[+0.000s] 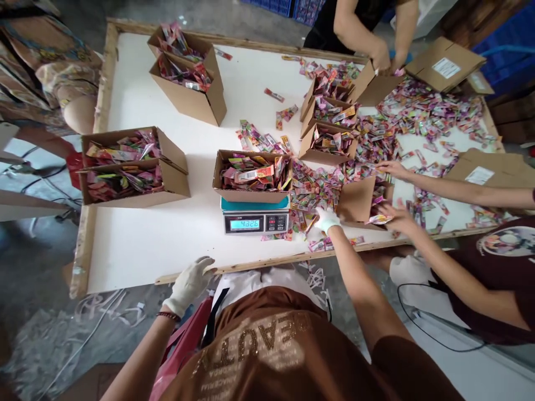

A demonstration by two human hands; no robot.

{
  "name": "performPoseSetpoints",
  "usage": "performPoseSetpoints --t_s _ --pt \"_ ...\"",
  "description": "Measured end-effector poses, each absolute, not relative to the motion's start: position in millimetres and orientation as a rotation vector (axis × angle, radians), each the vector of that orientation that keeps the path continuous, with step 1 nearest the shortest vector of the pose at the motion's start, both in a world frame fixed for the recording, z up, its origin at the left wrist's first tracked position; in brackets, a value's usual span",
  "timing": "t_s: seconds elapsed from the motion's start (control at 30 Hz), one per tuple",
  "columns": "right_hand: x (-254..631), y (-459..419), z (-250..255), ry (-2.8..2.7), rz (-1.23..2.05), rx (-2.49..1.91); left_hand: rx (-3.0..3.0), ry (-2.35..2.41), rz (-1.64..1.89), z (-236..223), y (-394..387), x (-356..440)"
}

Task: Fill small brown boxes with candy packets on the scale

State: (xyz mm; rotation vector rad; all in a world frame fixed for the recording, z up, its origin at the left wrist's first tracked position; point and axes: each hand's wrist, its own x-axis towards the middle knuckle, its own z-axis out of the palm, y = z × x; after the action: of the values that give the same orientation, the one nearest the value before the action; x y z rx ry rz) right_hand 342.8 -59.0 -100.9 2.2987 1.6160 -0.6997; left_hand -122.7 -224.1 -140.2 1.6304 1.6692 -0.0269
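Observation:
My right hand (327, 220), in a white glove, is at the front edge of a pile of small colourful packets (317, 186). Its fingers are closed on a slim packet (310, 225) that pokes out on their left side. My left hand (193, 285), gloved too, hovers by the table's near edge with its fingers apart and nothing in them. Between the hands stands a digital scale (256, 223), its lit display apparently reading 4326. An open cardboard box (251, 196) full of packets rests on the scale's teal platform.
Two filled boxes (137, 192) stand at the left and two more (188, 97) at the back left of the white table (200, 234). Several boxes line the pile. On the right, a co-worker's hands (397, 217) work at a tilted box (355, 201); another person's hands (387, 60) are behind.

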Motion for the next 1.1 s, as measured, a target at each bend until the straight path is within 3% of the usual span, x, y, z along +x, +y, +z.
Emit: performPoseSetpoints --t_s 0.23,0.47,0.7,0.87,1.0,1.1 --pt "268 15 8 2.54 -0.745 2.149 1.701 1.607 0.217 -143 -197 -99" --pt "157 57 35 2.337 -0.436 1.779 1.749 1.559 0.359 -150 -186 -112" --pt "201 30 78 2.485 -0.453 1.931 1.669 1.568 0.306 -181 -211 -142" --pt "252 -16 119 2.689 -0.622 2.403 1.659 1.507 0.208 -193 -213 -147" --pt "296 -50 131 2.543 -0.336 2.719 1.669 1.477 0.163 -197 -209 -148" --pt "328 -64 111 2.348 -0.209 2.824 1.674 1.455 0.135 -197 -205 -149"
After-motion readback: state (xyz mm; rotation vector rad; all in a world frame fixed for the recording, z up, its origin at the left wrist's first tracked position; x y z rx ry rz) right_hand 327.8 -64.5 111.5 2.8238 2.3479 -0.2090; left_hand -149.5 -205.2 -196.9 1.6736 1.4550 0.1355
